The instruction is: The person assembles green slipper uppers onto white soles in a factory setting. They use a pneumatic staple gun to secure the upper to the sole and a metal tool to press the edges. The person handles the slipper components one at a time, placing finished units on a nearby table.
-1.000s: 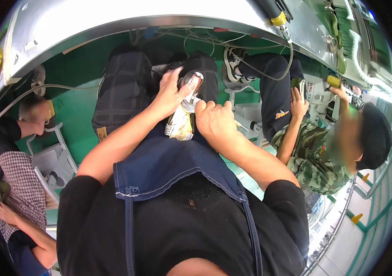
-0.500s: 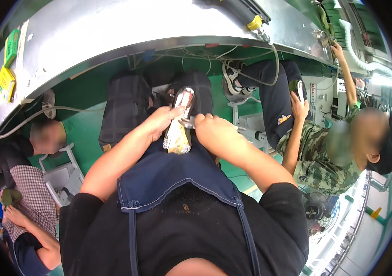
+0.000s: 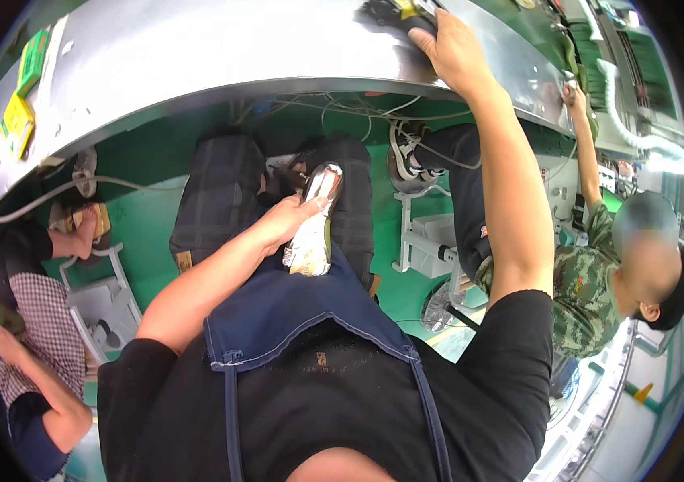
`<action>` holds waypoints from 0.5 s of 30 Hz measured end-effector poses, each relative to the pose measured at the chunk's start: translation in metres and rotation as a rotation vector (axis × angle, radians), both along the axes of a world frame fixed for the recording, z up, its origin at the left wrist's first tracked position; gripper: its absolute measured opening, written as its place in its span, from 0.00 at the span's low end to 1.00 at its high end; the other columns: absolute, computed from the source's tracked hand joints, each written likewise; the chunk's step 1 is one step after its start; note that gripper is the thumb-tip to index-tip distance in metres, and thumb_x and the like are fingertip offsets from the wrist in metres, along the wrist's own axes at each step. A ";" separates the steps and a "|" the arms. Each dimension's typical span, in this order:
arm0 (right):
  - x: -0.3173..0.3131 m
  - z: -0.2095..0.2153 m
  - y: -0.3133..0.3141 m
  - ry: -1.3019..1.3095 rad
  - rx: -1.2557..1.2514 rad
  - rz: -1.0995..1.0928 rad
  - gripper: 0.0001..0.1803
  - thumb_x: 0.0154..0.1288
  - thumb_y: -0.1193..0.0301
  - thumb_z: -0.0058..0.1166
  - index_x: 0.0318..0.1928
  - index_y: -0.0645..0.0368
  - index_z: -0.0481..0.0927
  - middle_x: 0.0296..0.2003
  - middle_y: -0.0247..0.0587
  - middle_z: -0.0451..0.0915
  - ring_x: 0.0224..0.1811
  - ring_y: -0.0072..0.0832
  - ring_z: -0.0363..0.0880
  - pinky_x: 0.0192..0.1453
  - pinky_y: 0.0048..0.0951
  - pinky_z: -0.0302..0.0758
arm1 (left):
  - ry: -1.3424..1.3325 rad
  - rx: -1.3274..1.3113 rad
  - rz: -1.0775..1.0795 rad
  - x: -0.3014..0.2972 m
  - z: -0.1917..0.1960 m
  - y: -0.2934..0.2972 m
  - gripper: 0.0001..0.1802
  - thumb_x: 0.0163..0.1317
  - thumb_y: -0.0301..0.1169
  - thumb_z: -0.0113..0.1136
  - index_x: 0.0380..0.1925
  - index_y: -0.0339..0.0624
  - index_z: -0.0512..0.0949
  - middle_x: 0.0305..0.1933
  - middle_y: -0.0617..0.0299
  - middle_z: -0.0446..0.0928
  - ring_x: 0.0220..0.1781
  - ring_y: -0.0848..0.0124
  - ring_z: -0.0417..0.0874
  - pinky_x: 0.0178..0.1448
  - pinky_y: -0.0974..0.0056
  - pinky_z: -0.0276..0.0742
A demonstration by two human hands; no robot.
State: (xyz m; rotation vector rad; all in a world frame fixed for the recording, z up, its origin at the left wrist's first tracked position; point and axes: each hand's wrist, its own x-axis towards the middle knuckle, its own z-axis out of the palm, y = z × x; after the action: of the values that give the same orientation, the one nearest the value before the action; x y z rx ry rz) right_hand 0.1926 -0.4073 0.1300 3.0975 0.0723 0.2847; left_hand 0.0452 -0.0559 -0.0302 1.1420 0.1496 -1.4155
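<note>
My left hand (image 3: 287,220) is closed around a shoe upper stretched on a last (image 3: 311,245), tilted upright on my lap with its whitish, patchy underside facing up. Toe end points away from me, between my knees. Far out at the right, my right hand (image 3: 456,55) reaches over the metal bench and grips a black and yellow air tool (image 3: 396,13); part of that tool is covered by the fingers or cut off by the picture's top edge. A dark blue apron (image 3: 310,321) lies under the shoe.
The metal bench (image 3: 157,60) curves across the front, with green (image 3: 32,60) and yellow boxes (image 3: 17,124) at its left end. Co-workers sit on both sides; the right one wears camouflage (image 3: 579,297). Hoses (image 3: 117,181) hang below the bench. White stools (image 3: 426,241) stand nearby.
My right hand has left the shoe, where it held a metal-headed hand tool, and moved up to the air tool on the bench. My left hand keeps holding the shoe.
</note>
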 end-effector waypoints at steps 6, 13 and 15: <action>-0.010 0.012 0.015 0.171 0.155 -0.006 0.37 0.67 0.55 0.67 0.62 0.74 0.72 0.51 0.68 0.83 0.56 0.59 0.81 0.61 0.49 0.75 | -0.049 0.020 -0.036 -0.001 -0.011 0.005 0.28 0.77 0.47 0.59 0.60 0.30 0.74 0.49 0.56 0.83 0.47 0.72 0.85 0.54 0.63 0.81; -0.134 0.073 0.134 0.579 1.042 -0.251 0.23 0.54 0.69 0.74 0.50 0.65 0.83 0.33 0.30 0.81 0.29 0.17 0.75 0.34 0.23 0.75 | -0.085 -0.038 -0.046 -0.003 -0.009 0.016 0.29 0.78 0.45 0.58 0.65 0.30 0.72 0.53 0.54 0.82 0.51 0.71 0.84 0.57 0.63 0.79; -0.155 0.051 0.148 0.685 1.124 -0.148 0.23 0.54 0.68 0.74 0.48 0.67 0.84 0.34 0.30 0.81 0.36 0.17 0.74 0.44 0.25 0.76 | -0.088 -0.054 -0.038 -0.003 -0.010 0.017 0.28 0.78 0.43 0.58 0.66 0.30 0.72 0.54 0.54 0.82 0.52 0.71 0.83 0.58 0.63 0.79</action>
State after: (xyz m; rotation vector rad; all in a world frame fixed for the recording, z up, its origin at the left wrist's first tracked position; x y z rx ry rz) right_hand 0.0374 -0.2590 0.1814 4.0254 -0.4547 -1.1415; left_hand 0.0426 -0.0387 -0.0398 1.1659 0.0272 -1.3915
